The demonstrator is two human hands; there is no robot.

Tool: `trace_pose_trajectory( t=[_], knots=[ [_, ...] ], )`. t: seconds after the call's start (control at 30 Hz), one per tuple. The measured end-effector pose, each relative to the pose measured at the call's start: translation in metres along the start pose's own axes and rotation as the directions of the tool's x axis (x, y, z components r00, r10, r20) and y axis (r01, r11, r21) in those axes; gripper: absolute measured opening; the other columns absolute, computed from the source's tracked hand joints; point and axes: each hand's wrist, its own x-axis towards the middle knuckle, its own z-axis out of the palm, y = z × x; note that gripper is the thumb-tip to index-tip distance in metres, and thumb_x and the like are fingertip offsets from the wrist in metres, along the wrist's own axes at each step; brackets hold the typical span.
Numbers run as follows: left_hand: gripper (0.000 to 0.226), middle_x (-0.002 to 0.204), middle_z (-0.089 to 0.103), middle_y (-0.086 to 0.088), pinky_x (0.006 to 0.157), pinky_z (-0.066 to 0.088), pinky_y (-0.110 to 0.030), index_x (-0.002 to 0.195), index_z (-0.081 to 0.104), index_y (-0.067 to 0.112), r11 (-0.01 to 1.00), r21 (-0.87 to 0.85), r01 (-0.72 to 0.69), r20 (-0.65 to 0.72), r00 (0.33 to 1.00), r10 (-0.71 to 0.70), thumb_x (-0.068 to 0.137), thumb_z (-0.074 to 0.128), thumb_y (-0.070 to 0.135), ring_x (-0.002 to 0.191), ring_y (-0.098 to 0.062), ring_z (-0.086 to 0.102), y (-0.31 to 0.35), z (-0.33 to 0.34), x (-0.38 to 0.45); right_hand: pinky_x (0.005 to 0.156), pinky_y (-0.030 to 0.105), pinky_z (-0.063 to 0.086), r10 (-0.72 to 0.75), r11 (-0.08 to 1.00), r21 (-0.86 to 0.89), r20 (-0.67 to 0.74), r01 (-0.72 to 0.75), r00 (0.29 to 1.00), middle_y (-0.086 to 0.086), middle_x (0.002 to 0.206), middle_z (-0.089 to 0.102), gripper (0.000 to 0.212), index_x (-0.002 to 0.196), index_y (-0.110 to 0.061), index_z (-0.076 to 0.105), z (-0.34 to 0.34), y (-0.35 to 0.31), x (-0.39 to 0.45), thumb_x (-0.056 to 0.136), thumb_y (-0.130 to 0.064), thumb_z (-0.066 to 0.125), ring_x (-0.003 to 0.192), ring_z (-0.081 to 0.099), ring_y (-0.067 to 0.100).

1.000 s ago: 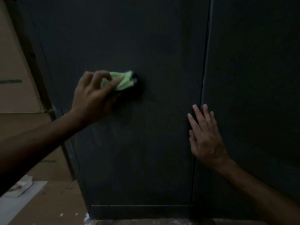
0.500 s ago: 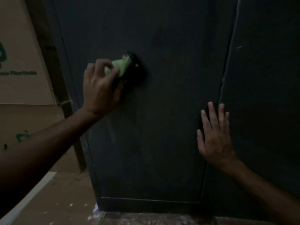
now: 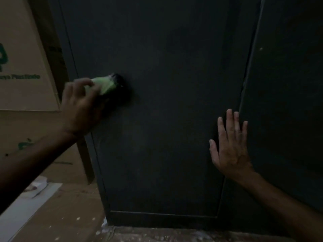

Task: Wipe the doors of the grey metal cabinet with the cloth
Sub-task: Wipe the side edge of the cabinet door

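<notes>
Cloth (image 3: pixel 104 85), green and bunched, sits in my left hand (image 3: pixel 82 109), whose fingers curl round it and press it against the left door (image 3: pixel 166 119) of the grey cabinet, near that door's left edge. My right hand (image 3: pixel 230 147) lies flat with fingers straight on the same door's right edge, beside the seam with the right door (image 3: pixel 288 102).

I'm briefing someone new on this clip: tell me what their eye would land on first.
The bright green cloth, gripped by the left hand and pressed to the left door of the dark cabinet. Next, the right hand, flat with straight fingers by the seam between the doors. At far left stands a cardboard box with green print.
</notes>
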Motion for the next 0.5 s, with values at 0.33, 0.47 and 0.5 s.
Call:
trace_pose_trajectory(
  t=[0.33, 0.47, 0.5],
  knots=[
    [0.046, 0.123, 0.058, -0.02, 0.077, 0.05, -0.051, 0.145, 0.056, 0.017, 0.885, -0.084, -0.458, 0.267, 0.845, 0.463, 0.1, 0.053, 0.023, 0.095, -0.039, 0.053, 0.003, 0.0, -0.093, 0.122, 0.067, 0.004, 0.007, 1.0, 0.023, -0.028, -0.006, 1.0, 0.028, 0.166, 0.002, 0.079, 0.156, 0.004, 0.022, 0.004, -0.005, 0.002, 0.09, -0.03, 0.047, 0.155, -0.001, 0.042],
    [0.036, 0.126, 0.05, -0.032, 0.083, 0.042, -0.055, 0.131, 0.053, 0.004, 0.989, -0.015, 0.15, 0.081, 0.986, -0.148, 0.102, 0.059, 0.026, 0.106, -0.045, 0.049, -0.012, -0.015, -0.033, 0.122, 0.066, 0.004, -0.006, 1.0, -0.001, -0.043, 0.006, 0.999, 0.029, 0.166, 0.004, 0.08, 0.156, 0.005, 0.022, 0.003, -0.003, 0.001, 0.09, -0.028, 0.052, 0.155, 0.0, 0.043],
    [0.032, 0.127, 0.048, -0.033, 0.085, 0.041, -0.055, 0.126, 0.052, 0.003, 0.966, -0.027, 0.255, 0.079, 0.964, -0.253, 0.101, 0.06, 0.022, 0.109, -0.045, 0.047, -0.009, -0.015, -0.032, 0.122, 0.066, 0.004, -0.006, 1.0, -0.004, -0.044, 0.006, 0.999, 0.03, 0.166, 0.004, 0.079, 0.156, 0.005, 0.022, 0.003, -0.004, 0.002, 0.09, -0.028, 0.051, 0.155, 0.0, 0.043]
  ],
)
